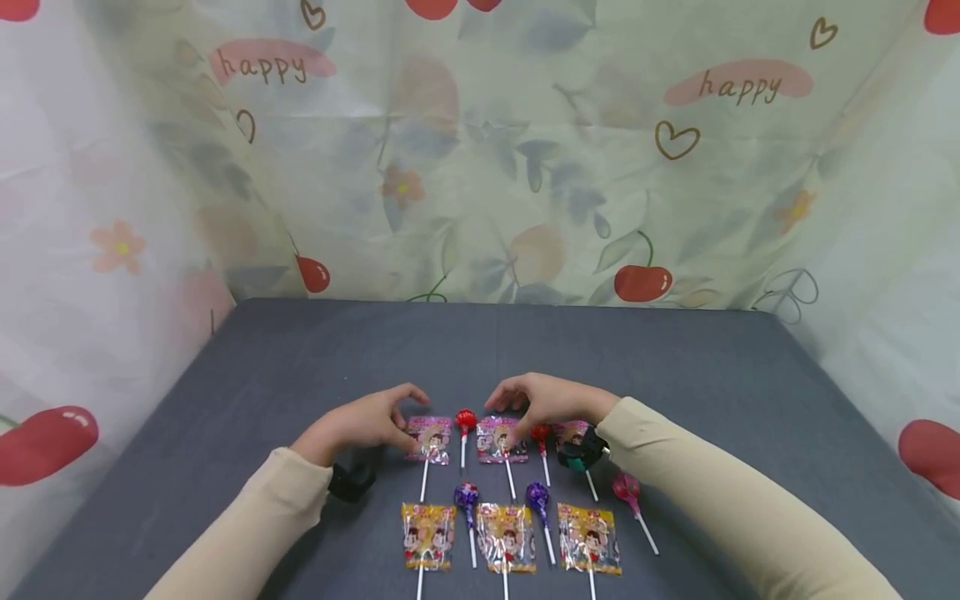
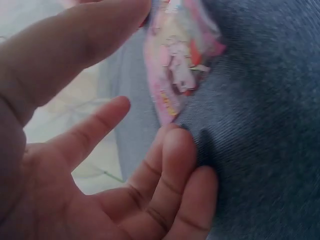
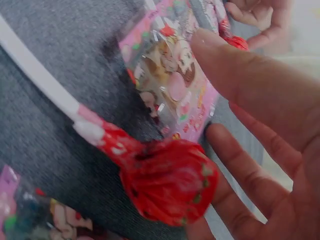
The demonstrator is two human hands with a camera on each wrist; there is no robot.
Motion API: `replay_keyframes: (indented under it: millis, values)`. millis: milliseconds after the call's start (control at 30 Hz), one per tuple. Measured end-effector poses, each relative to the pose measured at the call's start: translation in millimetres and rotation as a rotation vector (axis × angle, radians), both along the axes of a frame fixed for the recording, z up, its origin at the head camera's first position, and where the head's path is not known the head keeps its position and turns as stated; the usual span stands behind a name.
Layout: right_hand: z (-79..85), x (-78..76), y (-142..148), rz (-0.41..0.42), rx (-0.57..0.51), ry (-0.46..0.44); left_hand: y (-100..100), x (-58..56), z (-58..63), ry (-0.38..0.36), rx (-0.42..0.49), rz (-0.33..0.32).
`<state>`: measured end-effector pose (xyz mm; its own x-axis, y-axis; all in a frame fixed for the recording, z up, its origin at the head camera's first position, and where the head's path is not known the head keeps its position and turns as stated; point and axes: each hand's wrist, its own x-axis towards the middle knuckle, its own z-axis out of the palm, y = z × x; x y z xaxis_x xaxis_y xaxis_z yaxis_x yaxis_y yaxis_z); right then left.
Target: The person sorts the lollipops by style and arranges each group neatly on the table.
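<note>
My left hand (image 1: pixel 363 423) is at the left edge of a pink-wrapped flat lollipop (image 1: pixel 431 433). In the left wrist view its fingertips (image 2: pixel 179 147) are right at the wrapper's corner, thumb and fingers spread apart. Over the middle pink-wrapped lollipop (image 1: pixel 491 433) is my right hand (image 1: pixel 553 398). Its thumb (image 3: pixel 212 47) overlaps that wrapper's face in the right wrist view, while the other fingers extend past the far edge. Between the two pink packets lies a round red lollipop (image 1: pixel 466 420). Another red lollipop (image 3: pixel 170 180) sits beneath the right hand.
A third pink packet (image 1: pixel 570 433) is partly hidden by the right wrist's camera. Nearer lie yellow-wrapped lollipops (image 1: pixel 429 533), purple round ones (image 1: pixel 467 495) between them, and a pink round one (image 1: pixel 626 487) by the right sleeve. A patterned curtain (image 1: pixel 480 208) hangs behind the dark table (image 1: pixel 375 342).
</note>
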<state>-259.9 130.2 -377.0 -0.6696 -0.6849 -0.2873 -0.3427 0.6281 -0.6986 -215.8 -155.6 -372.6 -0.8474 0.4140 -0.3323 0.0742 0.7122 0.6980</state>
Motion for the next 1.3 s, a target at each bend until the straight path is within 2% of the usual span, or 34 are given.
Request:
replay_keyframes:
  millis: [200,333,500,633,867,1033,1300]
  values:
    - [-3.3,0.7,-3,-0.014,-0.008,0.02,7,-2.8,-6.9,-0.003,-0.061,0.044]
    - [-4.3,1.8,-5,-0.022,-0.019,0.029,13,-3.1,-6.5,0.036,-0.126,0.033]
    - [-4.2,2.1,-9,-0.05,-0.008,0.024,20,-1.9,-3.9,0.12,-0.23,0.005]
    - [-3.4,2.7,-11,-0.068,0.014,0.041,23,-1.2,-1.7,0.122,-0.266,0.003]
    - [-4.7,5.1,-12,-0.094,0.033,0.042,26,-0.8,-0.3,0.08,-0.289,0.018]
    - [-3.7,6.0,-14,-0.115,0.048,0.036,28,0.0,-0.2,0.088,-0.275,0.03]
    - [-5.0,4.7,-16,-0.156,0.071,0.009,33,1.2,-2.5,0.086,-0.273,0.116]
